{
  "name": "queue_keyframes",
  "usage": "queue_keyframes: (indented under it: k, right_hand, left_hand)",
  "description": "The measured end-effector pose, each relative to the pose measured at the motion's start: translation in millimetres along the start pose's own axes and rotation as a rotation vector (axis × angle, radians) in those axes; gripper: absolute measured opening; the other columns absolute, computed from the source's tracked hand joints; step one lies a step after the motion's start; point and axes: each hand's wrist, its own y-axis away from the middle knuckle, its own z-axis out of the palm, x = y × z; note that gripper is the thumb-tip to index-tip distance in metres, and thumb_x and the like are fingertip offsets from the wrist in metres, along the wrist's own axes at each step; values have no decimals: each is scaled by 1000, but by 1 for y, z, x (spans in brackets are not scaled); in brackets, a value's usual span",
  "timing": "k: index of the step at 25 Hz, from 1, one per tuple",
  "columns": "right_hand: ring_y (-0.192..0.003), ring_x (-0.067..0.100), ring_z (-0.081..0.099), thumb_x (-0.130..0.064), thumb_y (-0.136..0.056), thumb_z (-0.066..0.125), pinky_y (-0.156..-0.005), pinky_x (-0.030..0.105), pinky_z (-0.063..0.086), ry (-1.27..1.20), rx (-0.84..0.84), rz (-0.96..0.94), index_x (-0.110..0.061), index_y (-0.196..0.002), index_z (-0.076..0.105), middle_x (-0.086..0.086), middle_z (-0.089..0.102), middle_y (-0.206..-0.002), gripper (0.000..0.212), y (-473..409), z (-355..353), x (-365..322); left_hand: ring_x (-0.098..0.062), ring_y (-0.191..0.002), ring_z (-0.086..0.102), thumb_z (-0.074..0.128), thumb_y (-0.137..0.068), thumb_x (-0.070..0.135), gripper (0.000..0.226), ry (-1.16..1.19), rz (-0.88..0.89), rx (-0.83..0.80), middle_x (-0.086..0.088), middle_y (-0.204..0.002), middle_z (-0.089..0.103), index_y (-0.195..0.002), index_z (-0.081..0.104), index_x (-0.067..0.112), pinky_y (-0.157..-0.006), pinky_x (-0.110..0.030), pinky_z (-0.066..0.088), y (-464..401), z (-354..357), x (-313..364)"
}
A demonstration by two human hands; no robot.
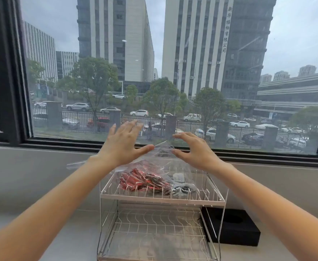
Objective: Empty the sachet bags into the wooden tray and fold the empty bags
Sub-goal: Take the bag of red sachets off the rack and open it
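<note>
A clear plastic bag (155,162) holding several red sachets (143,180) lies on the top shelf of a two-tier clear rack (162,197), its upper edge standing up between my hands. My left hand (125,143) is raised over the bag with fingers spread and straight, the thumb tip touching the bag's top edge. My right hand (193,148) hovers at the bag's other side, fingers bent but apart, the thumb at the plastic. Neither hand pinches the bag. Grey sachets (184,187) lie to the right on the same shelf. No wooden tray is plainly visible.
The rack's lower wire shelf (154,230) holds nothing. A black box (231,226) sits on the white counter (41,194) right of the rack. A large window (173,72) with a dark frame runs just behind the rack.
</note>
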Motion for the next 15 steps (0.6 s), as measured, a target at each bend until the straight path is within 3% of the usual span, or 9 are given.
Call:
queue_keyframes:
  k: [3,7,11,15]
  right_hand:
    - [-126,17,44,-35,-84,59,-104,31,32,-19,-87,14,-21,-133,44,1,47,-138,53,-1,28,2]
    - [-132,19,38,-35,-83,60,-109,37,31,-2,-233,55,-22,-139,35,2,43,-144,62,-2,71,9]
    - [-132,23,37,-32,-83,61,-106,39,33,13,-324,84,-27,-141,30,2,42,-145,65,-10,109,11]
    - [-128,24,43,-19,-88,52,-102,41,40,47,-347,110,-25,-138,37,3,45,-142,53,-13,135,17]
  left_hand:
    - [-22,-135,33,41,-80,64,80,10,21,-84,-4,-150,30,-142,23,16,-111,-43,24,4,10,-8]
    - [-20,-132,38,49,-78,62,80,33,-10,-295,1,-148,35,-142,23,22,-104,-38,35,9,27,-17]
    - [-19,-134,35,56,-74,61,87,-17,-3,-460,3,-150,30,-143,18,27,-105,-38,34,11,48,-27]
    - [-24,-143,5,62,-74,53,100,-129,-16,-558,-2,-157,1,-145,-3,26,-116,-47,14,19,71,-42]
